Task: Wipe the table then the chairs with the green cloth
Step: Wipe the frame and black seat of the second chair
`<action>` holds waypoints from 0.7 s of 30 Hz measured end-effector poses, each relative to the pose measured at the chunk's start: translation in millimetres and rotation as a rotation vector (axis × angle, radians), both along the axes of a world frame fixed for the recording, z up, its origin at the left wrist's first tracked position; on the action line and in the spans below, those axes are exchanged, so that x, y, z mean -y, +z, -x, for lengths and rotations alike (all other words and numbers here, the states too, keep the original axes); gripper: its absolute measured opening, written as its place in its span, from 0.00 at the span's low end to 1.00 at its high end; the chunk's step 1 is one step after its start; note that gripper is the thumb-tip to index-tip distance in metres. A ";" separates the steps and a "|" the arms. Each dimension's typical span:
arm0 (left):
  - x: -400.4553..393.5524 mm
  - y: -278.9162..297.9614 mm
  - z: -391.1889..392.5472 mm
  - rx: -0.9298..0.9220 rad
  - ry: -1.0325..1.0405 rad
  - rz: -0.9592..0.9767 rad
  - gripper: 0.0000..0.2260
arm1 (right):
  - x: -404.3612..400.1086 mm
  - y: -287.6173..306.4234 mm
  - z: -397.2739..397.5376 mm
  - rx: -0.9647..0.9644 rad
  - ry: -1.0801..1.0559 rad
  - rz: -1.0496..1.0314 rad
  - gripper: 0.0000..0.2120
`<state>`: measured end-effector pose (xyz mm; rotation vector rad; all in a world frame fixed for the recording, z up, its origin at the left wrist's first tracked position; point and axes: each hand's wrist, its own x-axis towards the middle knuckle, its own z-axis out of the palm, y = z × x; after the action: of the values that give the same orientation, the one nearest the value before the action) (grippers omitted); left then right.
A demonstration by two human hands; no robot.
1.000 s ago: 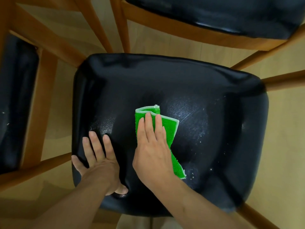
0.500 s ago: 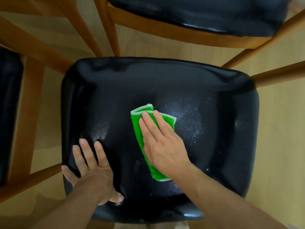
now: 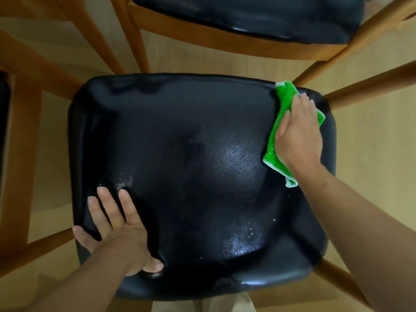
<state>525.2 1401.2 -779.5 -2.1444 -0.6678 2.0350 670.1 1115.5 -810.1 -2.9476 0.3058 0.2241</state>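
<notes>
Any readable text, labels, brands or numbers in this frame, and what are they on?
None. No word, number, label or sign shows in the head view.
Green cloth: plain, with a pale edge, no tag in view.
Black seat: only glare and pale specks, no print.
Second seat and the wooden frames: no markings.
Left hand and right hand: nothing written on them.

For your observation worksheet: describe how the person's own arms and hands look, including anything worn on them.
Both forearms are bare with no sleeves in view. The left hand and right hand wear no gloves, and no rings, watch or bracelet show. Fingernails are short and unpainted.
</notes>
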 end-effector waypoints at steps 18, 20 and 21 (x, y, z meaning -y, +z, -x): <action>0.4 -4.0 0.7 -0.048 -0.016 -0.069 0.77 | -91.6 7.4 132.8 -0.097 0.464 0.004 0.26; 1.4 -4.2 0.4 -0.053 -0.018 -0.080 0.77 | -68.9 7.0 108.1 -0.064 0.447 0.039 0.25; 1.9 -4.5 0.3 -0.054 -0.021 -0.084 0.77 | -57.8 6.8 93.6 -0.054 0.415 0.049 0.25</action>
<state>525.0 1399.3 -784.0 -2.0343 -0.7079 2.0087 576.5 1173.4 -803.3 -3.0252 -0.3032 0.3518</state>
